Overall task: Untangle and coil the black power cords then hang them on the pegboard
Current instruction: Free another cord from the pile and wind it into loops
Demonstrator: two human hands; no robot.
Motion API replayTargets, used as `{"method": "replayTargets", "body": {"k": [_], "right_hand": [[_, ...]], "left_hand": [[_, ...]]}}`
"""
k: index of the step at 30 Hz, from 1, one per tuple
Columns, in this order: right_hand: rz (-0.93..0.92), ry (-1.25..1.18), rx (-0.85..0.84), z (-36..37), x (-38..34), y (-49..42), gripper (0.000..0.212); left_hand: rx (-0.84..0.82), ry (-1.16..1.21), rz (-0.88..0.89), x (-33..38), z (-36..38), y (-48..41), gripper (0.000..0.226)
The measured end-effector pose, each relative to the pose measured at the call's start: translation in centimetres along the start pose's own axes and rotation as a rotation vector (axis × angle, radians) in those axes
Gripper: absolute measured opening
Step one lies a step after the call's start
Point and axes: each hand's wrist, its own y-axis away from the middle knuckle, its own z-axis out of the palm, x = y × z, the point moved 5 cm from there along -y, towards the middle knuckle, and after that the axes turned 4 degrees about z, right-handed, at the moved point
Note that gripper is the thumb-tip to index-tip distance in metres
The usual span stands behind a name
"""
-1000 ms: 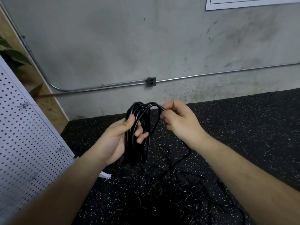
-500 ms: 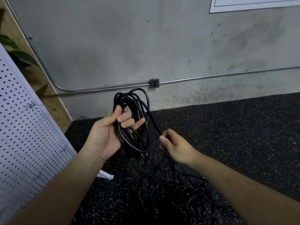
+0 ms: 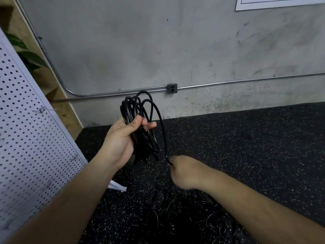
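My left hand [image 3: 123, 140] grips a coil of black power cord [image 3: 139, 110], held upright with several loops rising above my fingers. One strand runs from the coil down to my right hand [image 3: 186, 171], which pinches it low, just above the floor. Below and right of that hand lies a tangled pile of black cords [image 3: 190, 219] on the dark floor. The white pegboard [image 3: 26, 138] leans at the left, with small metal hooks [image 3: 41, 110] on it.
The floor is black speckled rubber matting [image 3: 255, 147]. A grey concrete wall [image 3: 158, 50] stands behind, with a metal conduit and an outlet box [image 3: 172, 88]. A white scrap [image 3: 117, 186] lies at the pegboard's foot. Green leaves [image 3: 26, 55] show behind the pegboard.
My right hand has left the top of the coil and slid down along the cord toward the floor. My left hand has lifted the coil slightly.
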Motion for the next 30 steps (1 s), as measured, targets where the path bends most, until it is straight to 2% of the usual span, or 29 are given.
{"method": "replayTargets", "body": {"k": [1, 3, 5, 6, 8, 9, 11, 14, 17, 20, 23, 25, 30], "right_hand": [[-0.078, 0.088, -0.022, -0.2, -0.6, 1.0, 0.023], [-0.222, 0.312, 0.002, -0.6, -1.4, 2.5, 0.044], [-0.303, 0.525, 0.175, -2.0, -2.0, 3.5, 0.053], [-0.367, 0.559, 0.288, -2.9, -2.7, 4.0, 0.046], [-0.544, 0.602, 0.525, -4.4, -4.1, 4.9, 0.018], [-0.584, 0.599, 0.646, -5.0, -4.3, 5.1, 0.008], [-0.657, 0.54, 0.838, -5.9, -4.1, 4.9, 0.02], [-0.762, 0.519, 0.972, -6.5, -3.8, 4.8, 0.028], [-0.757, 0.359, 1.076, -7.4, -3.8, 5.2, 0.043], [-0.641, 0.178, 1.031, -8.6, -3.4, 4.9, 0.06], [-0.581, 0.064, 0.764, -9.0, -2.1, 3.7, 0.066], [-0.58, 0.1, 0.61, -8.9, -1.1, 3.1, 0.072], [-0.536, 0.205, 0.307, -8.2, -0.6, 2.8, 0.088]], "left_hand": [[0.0, -0.024, -0.001, 0.0, 0.0, 0.0, 0.018], [-0.005, -0.068, 0.008, -0.2, 0.0, 0.1, 0.01], [-0.011, -0.149, 0.023, -0.4, 0.1, 0.1, 0.005], [-0.017, -0.18, 0.026, -0.5, 0.2, 0.1, 0.005], [-0.027, -0.19, 0.01, -0.8, 0.6, 0.2, 0.004], [-0.038, -0.179, -0.003, -1.0, 0.8, 0.3, 0.005], [-0.088, -0.191, -0.026, -1.5, 1.5, 0.7, 0.009], [-0.158, -0.17, -0.049, -2.5, 2.5, 1.1, 0.025], [-0.191, -0.097, -0.109, -2.9, 3.2, 1.1, 0.04], [-0.297, -0.142, -0.202, -3.4, 3.7, 1.7, 0.032], [-0.439, -0.082, -0.321, -3.8, 4.0, 2.3, 0.041], [-0.545, -0.131, -0.331, -3.7, 4.1, 2.5, 0.04], [-0.667, -0.361, -0.407, -3.9, 4.5, 2.8, 0.041]]}}
